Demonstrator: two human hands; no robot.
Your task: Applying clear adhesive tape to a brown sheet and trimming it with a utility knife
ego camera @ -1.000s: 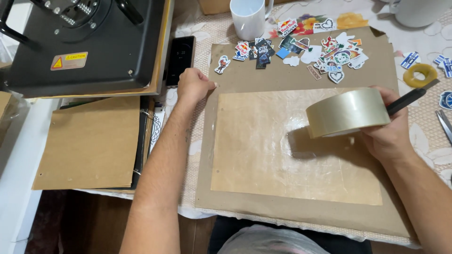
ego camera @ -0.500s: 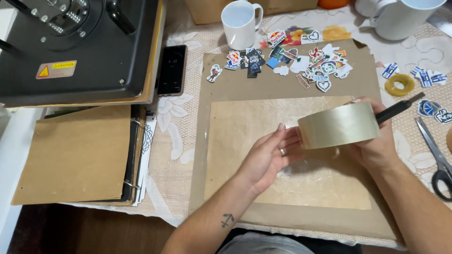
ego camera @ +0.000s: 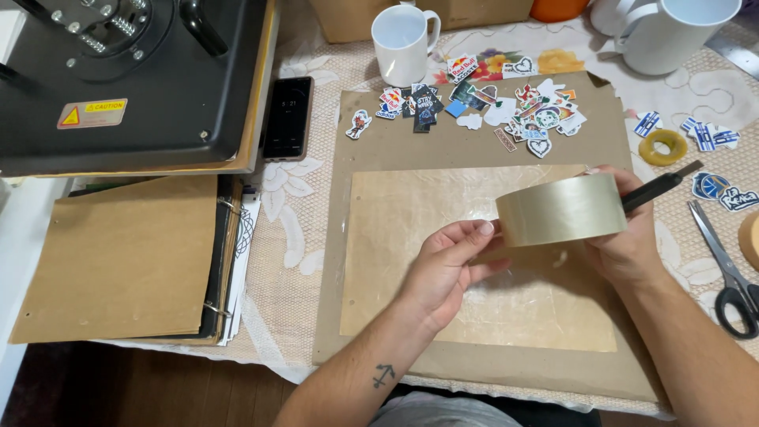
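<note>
Lace cloth covers the worktop [ego camera: 292,229], and on it, nearest to me, lies a large brown board [ego camera: 474,372] with a paler glossy sheet [ego camera: 411,237] laid on top. Over that sheet I hold both hands. Right hand [ego camera: 624,245]: closed round a wide roll of clear tape [ego camera: 563,209], fingers wrapped behind it, with a thin black tool [ego camera: 660,183] pinched in the same grip and pointing up and to the right. Roll's axis runs roughly toward and away from me, so its broad band faces left. Left hand [ego camera: 451,265]: just left of the roll and a little below it, palm up, fingers loosely curled and apart, thumb tip touching the roll's left edge; it holds nothing that I can see. Whether a free tape end is lifted I cannot tell. Roll sits above the right half of the glossy sheet, not resting on it. Further off: scissors [ego camera: 731,273] at the right edge, a ring binder with brown pages [ego camera: 118,261] at left. Beyond, a scatter of stickers [ego camera: 506,111] on the board's far edge, a small yellow tape ring [ego camera: 662,146], a black phone [ego camera: 288,117], a white mug [ego camera: 403,39], and a black press machine [ego camera: 126,71] at far left.
</note>
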